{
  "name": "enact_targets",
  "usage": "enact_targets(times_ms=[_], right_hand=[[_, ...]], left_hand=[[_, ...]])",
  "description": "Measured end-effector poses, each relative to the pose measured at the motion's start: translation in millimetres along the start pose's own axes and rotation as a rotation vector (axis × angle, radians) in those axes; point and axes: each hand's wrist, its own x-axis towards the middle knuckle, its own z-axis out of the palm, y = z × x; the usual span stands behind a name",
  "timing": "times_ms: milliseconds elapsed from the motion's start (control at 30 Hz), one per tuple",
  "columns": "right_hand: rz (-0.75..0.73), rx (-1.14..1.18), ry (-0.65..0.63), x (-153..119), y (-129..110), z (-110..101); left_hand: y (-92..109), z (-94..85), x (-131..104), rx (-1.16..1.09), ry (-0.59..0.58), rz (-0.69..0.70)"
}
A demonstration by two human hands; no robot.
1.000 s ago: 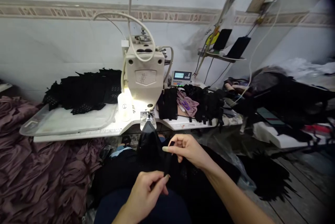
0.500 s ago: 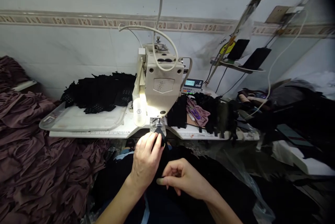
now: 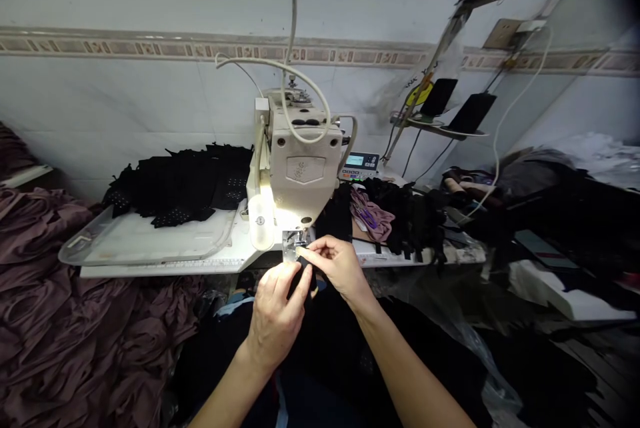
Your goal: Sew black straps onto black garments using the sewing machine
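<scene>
- Black fabric piece: at front edge of table, approx. mid-length, just below the presser foot; lower part blends w/ dark cloth on the lap, full outline n/a.
- Long axis: visible bit runs approx. front-to-back, foot end toward the person; exact angle can't tell.
- L hand: palm down, on near side of foot; index & thumb w/ the fabric pinched betw. them. Fabric lies at the tips, i.e. fwd & slightly R of the palm.
- R hand: comes in from R; thumb & index tips close together, right at the foot. Can't tell if cloth is betw. them (too small/dark).
- Nearer the foot: R fingers; L fingers just behind, toward the person. Hands v. close, touching or not unclear.
- Sewing machine: end face toward person, lamp lit; badge on it has a mark, illegible.
- Control panel: R of machine, toward back of table; screen lit, text too small.
- Yellow label by the thread cones: no words readable. Clear bag there has dk letters, partly hidden, not legible.
- Front edge L: ruler-type marks, nos. unreadable.
</scene>
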Motion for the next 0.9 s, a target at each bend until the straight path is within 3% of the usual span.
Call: enact_targets(times_ms=[100, 167, 300, 433, 900], right_hand=[[0.156, 0.155, 0.062, -6.3, 11.9, 4.1], [0.176, 0.224, 0.077, -18.7, 18.7, 5.8], [0.104, 0.173, 0.039, -52.7, 32.9, 5.8], [0.015, 0.068, 0.08, -74.6, 39.8, 4.2], [0.109, 0.282, 0.124, -59.7, 16.5, 12.4]], left_hand=[[0.5, 0.6, 1.3, 0.02, -0.026, 0.028], [0.4, 1.4, 2.5, 0.027, -0.032, 0.046], [-0.8, 1.8, 6.5, 0.021, -0.041, 0.055], [-3.0, 1.1, 11.6, -0.013, -0.071, 0.046], [1.5, 9.6, 13.7, 0.078, -0.083, -0.047]])
